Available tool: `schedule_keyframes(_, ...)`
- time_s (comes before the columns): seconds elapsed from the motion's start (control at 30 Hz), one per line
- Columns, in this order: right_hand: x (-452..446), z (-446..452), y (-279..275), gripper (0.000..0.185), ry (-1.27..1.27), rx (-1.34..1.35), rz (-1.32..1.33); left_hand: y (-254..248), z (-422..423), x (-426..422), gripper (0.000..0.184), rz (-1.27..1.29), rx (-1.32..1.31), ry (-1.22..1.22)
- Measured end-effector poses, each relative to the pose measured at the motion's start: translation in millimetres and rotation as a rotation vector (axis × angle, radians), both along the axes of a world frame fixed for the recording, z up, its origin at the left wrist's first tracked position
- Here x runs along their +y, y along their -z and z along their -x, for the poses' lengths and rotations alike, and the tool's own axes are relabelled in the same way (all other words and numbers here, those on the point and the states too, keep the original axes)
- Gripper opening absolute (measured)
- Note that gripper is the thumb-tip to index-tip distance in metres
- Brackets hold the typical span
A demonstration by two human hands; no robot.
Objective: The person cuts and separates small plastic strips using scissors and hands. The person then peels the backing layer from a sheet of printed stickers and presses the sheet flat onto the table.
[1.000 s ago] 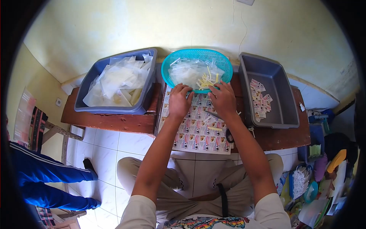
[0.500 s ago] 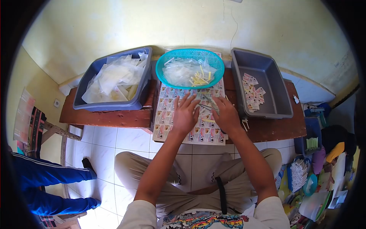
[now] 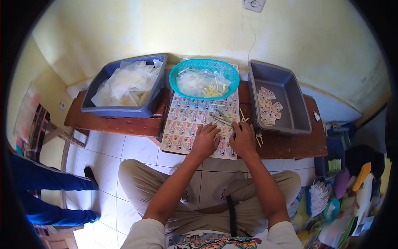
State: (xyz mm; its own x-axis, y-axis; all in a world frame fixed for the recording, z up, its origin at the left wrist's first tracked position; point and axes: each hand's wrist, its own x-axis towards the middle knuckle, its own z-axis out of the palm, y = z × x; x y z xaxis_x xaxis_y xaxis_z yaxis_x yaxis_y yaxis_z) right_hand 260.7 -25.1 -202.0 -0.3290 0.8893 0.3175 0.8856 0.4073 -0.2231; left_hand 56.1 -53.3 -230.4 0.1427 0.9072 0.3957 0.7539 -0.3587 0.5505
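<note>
A printed sheet of labels [image 3: 178, 128] lies on the brown bench, with scissors [image 3: 222, 118] on its right part. My left hand [image 3: 205, 142] rests on the sheet near its front edge, fingers apart and holding nothing. Over the black handles of the scissors is my right hand [image 3: 243, 140]; its fingertips hide part of them, and how firmly it grips cannot be made out. Behind the sheet stands a turquoise basket [image 3: 204, 62] with clear plastic pieces and yellow strips [image 3: 215, 89].
On the left is a grey tub [image 3: 155, 101] of translucent bags. A second grey tub [image 3: 292, 99] on the right holds cut labels [image 3: 268, 108]. Loose strips lie beside it on the bench [image 3: 290, 145]. Another person's blue-trousered legs [image 3: 58, 174] are at the left.
Both hands have moved from the basket's front rim toward the sheet's front edge. The right hand has come over the scissors' handles. The basket has been pushed back slightly from the scissors.
</note>
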Motion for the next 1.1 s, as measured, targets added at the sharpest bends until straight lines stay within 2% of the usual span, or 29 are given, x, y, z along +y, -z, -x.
schedule_keyframes(0.23, 15, 1, 16, 0.04, 0.0, 0.138, -0.042, 2, 0, -4, 0.035, -0.013, -0.017, 0.001)
schedule_keyframes(0.47, 18, 4, 21, 0.035, 0.009, 0.177, -0.088, -1, 6, 0, 0.031, -0.011, -0.016, 0.006)
schedule_keyframes(0.63, 12, 20, -3, 0.033, 0.011, 0.251, -0.095, -25, 10, 5, 0.024, -0.058, 0.002, -0.01)
schedule_keyframes(0.87, -1, 55, -20, 0.033, -0.011, 0.284, -0.045, -50, 41, -3, 0.025, -0.152, 0.004, -0.117)
schedule_keyframes(1.1, -15, 100, -3, 0.031, 0.02, 0.203, 0.048, -31, 80, -12, 0.024, -0.128, -0.029, -0.249)
